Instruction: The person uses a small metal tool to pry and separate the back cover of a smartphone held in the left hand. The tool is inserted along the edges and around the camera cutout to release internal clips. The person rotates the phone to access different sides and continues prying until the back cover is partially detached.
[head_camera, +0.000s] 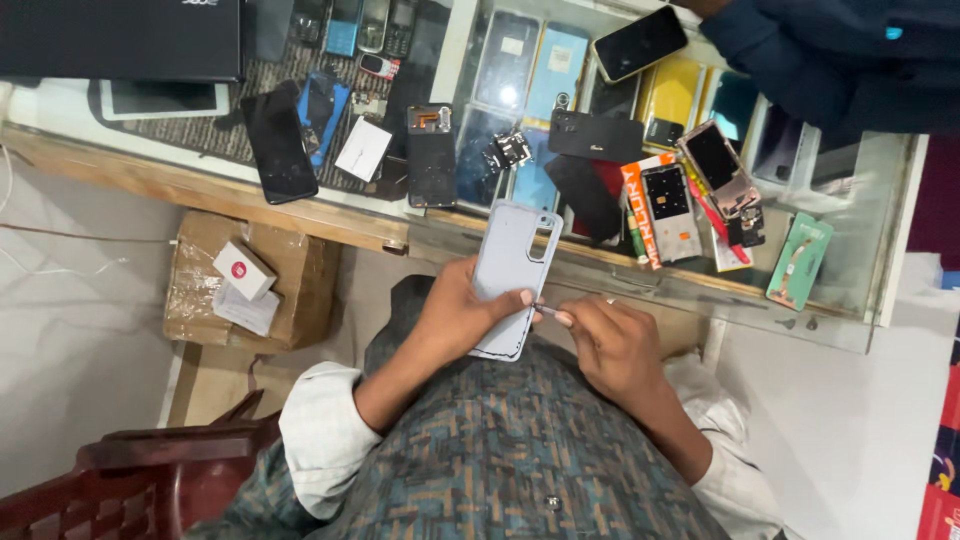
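The left hand (455, 315) is wrapped around a pale grey phone back cover (512, 270), fingers closed on its lower half and the thumb laid across its right edge, so the cover stands tilted with its camera cutout end toward the glass counter (880, 240). The right hand (615, 345) is pinched shut on a thin tool (548, 312), probably a small pick or tweezers, though it is too small to tell, and its tip meets the cover's right edge just beside the left thumb. A dark line runs along the cover's lower edge. The cover's top end overlaps the counter's wooden front edge (300, 205) in this view, while the hands sit over the person's lap, with bare floor to the left and right of them. The counter is crowded: a black phone (277, 140), an opened phone frame (431, 155), a dark back cover (596, 135) and a green part (800, 262) lie near its front rim. Another person's dark sleeve (830, 60) reaches in at the far right corner. A cardboard box (265, 280) sits under the counter, and a dark red chair arm (140, 465) lies beside the left elbow.
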